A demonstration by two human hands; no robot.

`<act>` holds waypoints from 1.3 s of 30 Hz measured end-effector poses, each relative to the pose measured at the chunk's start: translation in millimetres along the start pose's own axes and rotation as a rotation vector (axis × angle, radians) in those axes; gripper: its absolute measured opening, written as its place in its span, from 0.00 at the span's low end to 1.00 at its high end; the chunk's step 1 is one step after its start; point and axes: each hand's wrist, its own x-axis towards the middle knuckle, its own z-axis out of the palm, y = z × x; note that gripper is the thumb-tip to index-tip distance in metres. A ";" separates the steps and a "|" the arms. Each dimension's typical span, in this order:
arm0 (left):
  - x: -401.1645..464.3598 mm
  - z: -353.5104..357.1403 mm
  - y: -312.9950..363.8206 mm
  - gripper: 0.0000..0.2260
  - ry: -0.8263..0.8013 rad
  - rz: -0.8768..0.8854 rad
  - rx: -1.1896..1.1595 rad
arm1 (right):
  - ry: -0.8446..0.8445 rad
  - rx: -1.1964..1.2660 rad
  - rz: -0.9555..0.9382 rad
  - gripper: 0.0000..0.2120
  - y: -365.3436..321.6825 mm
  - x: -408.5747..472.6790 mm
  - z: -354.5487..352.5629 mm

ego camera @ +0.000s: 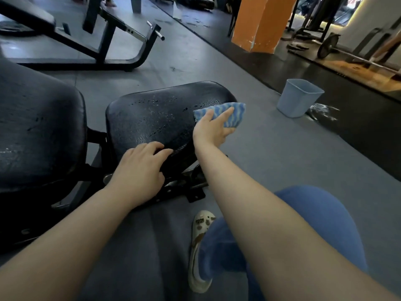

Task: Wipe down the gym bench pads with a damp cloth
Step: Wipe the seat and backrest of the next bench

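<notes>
A black seat pad (pixel 160 114) lies in front of me, its surface wet with droplets. My right hand (pixel 211 129) presses a blue-and-white striped cloth (pixel 230 112) flat against the pad's right edge, fingers straight on top of the cloth. My left hand (pixel 141 170) rests on the pad's near edge with fingers bent over the rim. The larger black back pad (pixel 39 127) of the same bench sits to the left.
A light blue bucket (pixel 298 97) stands on the grey floor to the right, with a wet patch (pixel 323 111) beside it. Another bench frame (pixel 121 44) is behind, an orange pillar (pixel 262 22) and a barbell (pixel 327 45) farther back. My knee and shoe (pixel 200 250) are below.
</notes>
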 end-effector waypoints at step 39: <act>-68.4 -27.2 -37.3 0.30 -0.410 -0.265 -0.027 | -0.436 0.003 -0.374 0.20 105.2 -155.4 -20.8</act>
